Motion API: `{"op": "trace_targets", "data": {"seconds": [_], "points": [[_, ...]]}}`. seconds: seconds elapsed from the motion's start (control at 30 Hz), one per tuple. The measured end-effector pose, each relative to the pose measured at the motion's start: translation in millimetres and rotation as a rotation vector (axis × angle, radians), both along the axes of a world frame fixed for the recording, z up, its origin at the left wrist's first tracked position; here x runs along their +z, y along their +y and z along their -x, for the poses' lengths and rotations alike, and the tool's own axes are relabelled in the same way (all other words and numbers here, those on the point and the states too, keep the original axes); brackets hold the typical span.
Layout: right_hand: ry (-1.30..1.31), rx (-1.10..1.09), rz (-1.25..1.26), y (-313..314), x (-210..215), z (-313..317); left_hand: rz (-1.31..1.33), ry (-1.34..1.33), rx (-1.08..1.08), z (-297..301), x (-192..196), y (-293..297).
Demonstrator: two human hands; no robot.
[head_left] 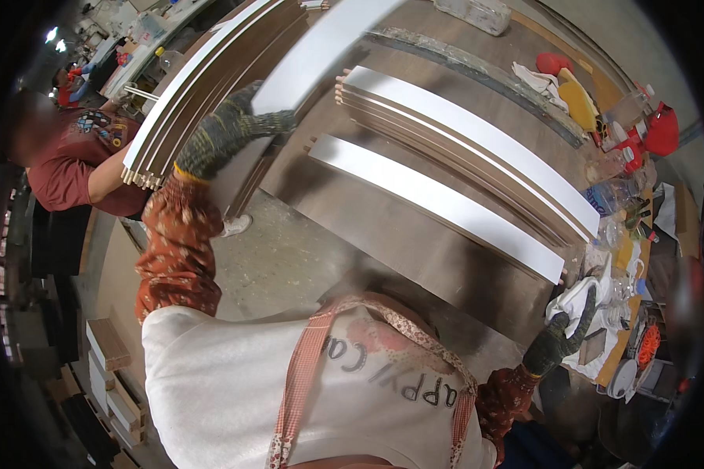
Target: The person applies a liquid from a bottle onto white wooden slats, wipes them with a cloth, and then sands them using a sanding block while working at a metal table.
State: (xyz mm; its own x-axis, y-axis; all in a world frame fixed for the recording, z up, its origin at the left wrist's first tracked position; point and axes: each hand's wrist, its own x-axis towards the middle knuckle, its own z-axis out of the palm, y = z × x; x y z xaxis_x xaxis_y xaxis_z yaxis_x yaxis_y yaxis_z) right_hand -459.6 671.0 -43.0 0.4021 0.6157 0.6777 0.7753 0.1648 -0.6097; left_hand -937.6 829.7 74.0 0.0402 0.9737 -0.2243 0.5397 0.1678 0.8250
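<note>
My left hand [225, 131], in a dark green-grey knitted glove, grips the near end of a white board [328, 48]. The board is raised at a slant and slightly blurred, and its far end runs out of view at the top. Beside that hand, at the left, stands a stack of white-faced boards [188, 74] with wooden pegs at the ends. My right hand [554, 342], gloved too, is at the table's right end near a white cloth [590, 313]. Its thumb and fingers are apart, with nothing visible between them.
On the brown table [414, 242] lie a single white board [438, 207] and a stack of boards [477, 141]. A dark bar [477, 74] lies behind them. Bottles [610, 164] and rags crowd the right edge. A person in a red shirt [86, 156] stands at the left.
</note>
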Motion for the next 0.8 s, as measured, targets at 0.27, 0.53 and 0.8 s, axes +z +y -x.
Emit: {"op": "trace_targets", "data": {"seconds": [0.27, 0.53, 0.8], "points": [[0.033, -0.004, 0.076, -1, -7, 21, -0.174, 0.743, -0.069, 52, -46, 55], [0.105, -0.095, 0.118, -10, 2, 53, -0.222, 0.930, -0.073, 67, -85, 77], [0.312, -0.208, 0.184, -16, -11, 53, 0.045, 0.873, -0.055, 56, -73, 70]]}}
